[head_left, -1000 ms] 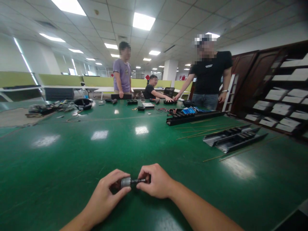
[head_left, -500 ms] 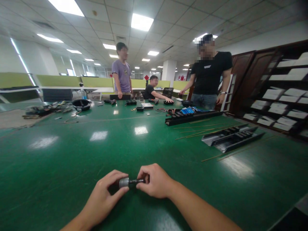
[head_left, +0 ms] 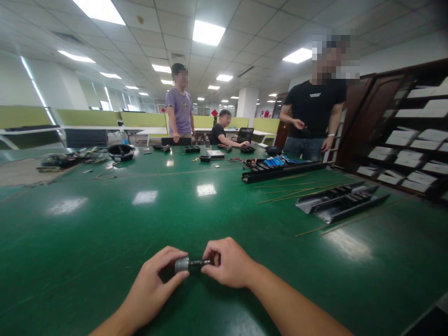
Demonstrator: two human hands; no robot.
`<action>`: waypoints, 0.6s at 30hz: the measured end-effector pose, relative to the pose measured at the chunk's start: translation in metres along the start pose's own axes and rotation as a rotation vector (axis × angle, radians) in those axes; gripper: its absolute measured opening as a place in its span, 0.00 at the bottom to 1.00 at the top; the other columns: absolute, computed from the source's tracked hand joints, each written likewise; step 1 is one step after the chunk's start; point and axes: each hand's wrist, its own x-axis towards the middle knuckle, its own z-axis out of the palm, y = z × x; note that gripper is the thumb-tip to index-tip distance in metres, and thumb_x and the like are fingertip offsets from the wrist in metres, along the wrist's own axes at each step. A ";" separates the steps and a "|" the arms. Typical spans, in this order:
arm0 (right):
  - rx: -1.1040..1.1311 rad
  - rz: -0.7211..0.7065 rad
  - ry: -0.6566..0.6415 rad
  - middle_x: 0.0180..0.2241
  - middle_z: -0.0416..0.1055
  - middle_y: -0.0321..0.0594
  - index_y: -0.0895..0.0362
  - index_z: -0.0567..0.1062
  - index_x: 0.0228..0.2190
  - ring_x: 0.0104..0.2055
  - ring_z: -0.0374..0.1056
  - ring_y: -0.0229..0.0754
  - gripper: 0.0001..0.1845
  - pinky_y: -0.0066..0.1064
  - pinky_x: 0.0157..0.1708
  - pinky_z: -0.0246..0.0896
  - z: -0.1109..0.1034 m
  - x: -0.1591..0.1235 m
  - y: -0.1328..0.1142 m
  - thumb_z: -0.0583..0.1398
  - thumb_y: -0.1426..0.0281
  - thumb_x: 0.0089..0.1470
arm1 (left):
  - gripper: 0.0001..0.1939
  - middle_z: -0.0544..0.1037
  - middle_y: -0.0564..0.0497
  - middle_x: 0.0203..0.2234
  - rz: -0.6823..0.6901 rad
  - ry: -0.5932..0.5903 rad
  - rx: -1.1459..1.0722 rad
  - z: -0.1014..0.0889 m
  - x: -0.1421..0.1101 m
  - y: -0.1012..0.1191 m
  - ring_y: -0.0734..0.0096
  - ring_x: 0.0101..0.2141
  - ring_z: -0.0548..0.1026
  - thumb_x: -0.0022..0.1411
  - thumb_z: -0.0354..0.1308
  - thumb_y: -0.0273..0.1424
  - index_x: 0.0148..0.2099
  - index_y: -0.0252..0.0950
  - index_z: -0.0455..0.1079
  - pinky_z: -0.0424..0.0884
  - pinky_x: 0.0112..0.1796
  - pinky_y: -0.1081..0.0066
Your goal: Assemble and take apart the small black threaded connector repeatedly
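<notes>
Crosswise over the near worktop [head_left: 210, 219]: the metal piece [head_left: 181, 265]

Ahead of you on the right lie two open metal channels [head_left: 345, 212], with thin rods [head_left: 287, 198] scattered near them. Farther off is a long black channel [head_left: 257, 176], with blue pieces [head_left: 275, 161] by it. A jumbled heap [head_left: 66, 159] and a round black item [head_left: 121, 152] sit at the far left. Three people are beyond: a standing person in purple [head_left: 179, 111], a seated person [head_left: 220, 134] and a standing person in black [head_left: 315, 109].

The piece is between your hands, its long axis running left to right, almost level, the dark shaft [head_left: 195, 263] pointing right. Your left hand [head_left: 152, 284] grips the silver cylinder between thumb and fingers. Your right hand [head_left: 229, 263] pinches the shaft near its end; those curled fingers probably cover the tip.
</notes>
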 end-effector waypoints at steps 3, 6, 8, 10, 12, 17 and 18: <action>-0.019 0.002 0.010 0.21 0.72 0.32 0.56 0.77 0.30 0.23 0.66 0.35 0.07 0.23 0.24 0.55 -0.001 0.001 0.000 0.66 0.68 0.46 | 0.12 0.76 0.48 0.42 -0.001 0.007 0.003 -0.001 0.000 -0.001 0.64 0.43 0.75 0.64 0.58 0.38 0.48 0.42 0.72 0.72 0.44 0.68; -0.028 0.008 0.005 0.21 0.71 0.32 0.57 0.77 0.31 0.22 0.66 0.35 0.07 0.23 0.24 0.55 -0.003 0.002 0.002 0.66 0.68 0.47 | 0.13 0.75 0.49 0.42 -0.008 0.019 0.006 -0.002 -0.001 -0.003 0.65 0.43 0.75 0.64 0.59 0.39 0.49 0.43 0.72 0.71 0.45 0.68; -0.030 0.010 0.006 0.21 0.71 0.32 0.56 0.77 0.31 0.22 0.65 0.34 0.07 0.23 0.23 0.54 -0.004 0.002 0.003 0.66 0.68 0.47 | 0.13 0.75 0.50 0.42 -0.020 0.019 0.007 -0.002 -0.001 -0.004 0.65 0.43 0.75 0.64 0.59 0.39 0.49 0.43 0.72 0.71 0.45 0.68; -0.031 0.011 0.011 0.21 0.71 0.32 0.56 0.77 0.31 0.22 0.65 0.34 0.07 0.23 0.23 0.54 -0.004 0.002 0.004 0.66 0.68 0.46 | 0.13 0.75 0.50 0.42 -0.035 0.013 0.007 -0.002 -0.001 -0.005 0.66 0.43 0.74 0.64 0.59 0.39 0.49 0.43 0.72 0.70 0.45 0.68; -0.031 0.015 0.015 0.20 0.71 0.31 0.56 0.77 0.30 0.22 0.65 0.34 0.07 0.23 0.23 0.53 -0.005 0.002 0.004 0.67 0.68 0.46 | 0.13 0.75 0.50 0.42 -0.045 0.007 0.005 -0.002 -0.001 -0.005 0.66 0.43 0.74 0.64 0.59 0.40 0.49 0.43 0.72 0.70 0.45 0.68; -0.028 0.029 0.009 0.20 0.71 0.32 0.56 0.77 0.31 0.22 0.65 0.34 0.08 0.23 0.23 0.53 -0.006 0.002 0.006 0.66 0.68 0.46 | 0.13 0.75 0.49 0.42 -0.054 0.007 -0.006 -0.001 0.000 -0.004 0.65 0.43 0.74 0.64 0.58 0.40 0.49 0.42 0.72 0.69 0.46 0.67; -0.028 0.032 0.008 0.20 0.71 0.32 0.56 0.77 0.31 0.22 0.65 0.34 0.08 0.23 0.23 0.53 -0.007 0.002 0.006 0.66 0.68 0.46 | 0.13 0.75 0.49 0.42 -0.055 0.011 -0.004 -0.001 0.000 -0.004 0.65 0.43 0.74 0.64 0.58 0.40 0.49 0.42 0.72 0.69 0.46 0.67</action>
